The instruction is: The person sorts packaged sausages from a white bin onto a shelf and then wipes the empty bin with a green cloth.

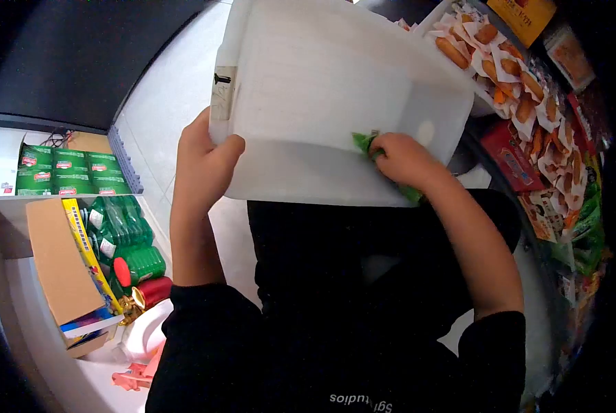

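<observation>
A large translucent white plastic bin (322, 76) is tilted up above my lap, with a taped label at its left edge. My left hand (208, 151) is closed on the bin's lower left rim, thumb on the near side. Inside the bin, toward the lower right, my right hand (397, 155) is closed on a crumpled green cloth (362, 142). Its other end shows below my wrist, and my fingers hide the middle.
On the right are wrapped brown snacks (521, 76) in a white tray, a red packet (511, 155) and green packages (587, 234). At left, a shelf holds green boxes (70, 168), green bottles (125, 220) and an open cardboard box (60, 261).
</observation>
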Action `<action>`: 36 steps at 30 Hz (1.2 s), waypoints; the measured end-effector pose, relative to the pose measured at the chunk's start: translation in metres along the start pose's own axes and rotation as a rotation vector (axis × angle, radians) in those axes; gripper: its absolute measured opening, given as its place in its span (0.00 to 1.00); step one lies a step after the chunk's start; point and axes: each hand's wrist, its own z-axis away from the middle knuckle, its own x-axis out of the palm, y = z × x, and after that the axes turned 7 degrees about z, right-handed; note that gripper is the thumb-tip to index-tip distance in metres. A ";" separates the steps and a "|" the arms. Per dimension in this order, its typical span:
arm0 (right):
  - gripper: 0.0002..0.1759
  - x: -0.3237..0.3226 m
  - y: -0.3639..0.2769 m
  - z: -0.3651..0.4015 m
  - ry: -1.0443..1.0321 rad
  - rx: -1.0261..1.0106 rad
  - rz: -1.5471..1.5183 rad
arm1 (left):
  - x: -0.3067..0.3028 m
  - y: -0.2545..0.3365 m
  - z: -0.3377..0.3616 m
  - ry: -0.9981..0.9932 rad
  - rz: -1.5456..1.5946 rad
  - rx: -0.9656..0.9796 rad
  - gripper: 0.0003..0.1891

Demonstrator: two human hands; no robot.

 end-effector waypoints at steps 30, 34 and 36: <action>0.18 -0.013 -0.109 -0.183 0.103 -0.176 -0.482 | -0.064 -0.205 -0.051 0.330 0.268 -0.457 0.15; 0.21 0.026 -0.129 -0.209 -0.043 -0.163 -0.358 | -0.034 -0.248 -0.006 0.428 0.432 -0.516 0.16; 0.22 0.034 -0.136 -0.209 -0.096 -0.162 -0.352 | -0.032 -0.245 -0.001 0.415 0.463 -0.534 0.15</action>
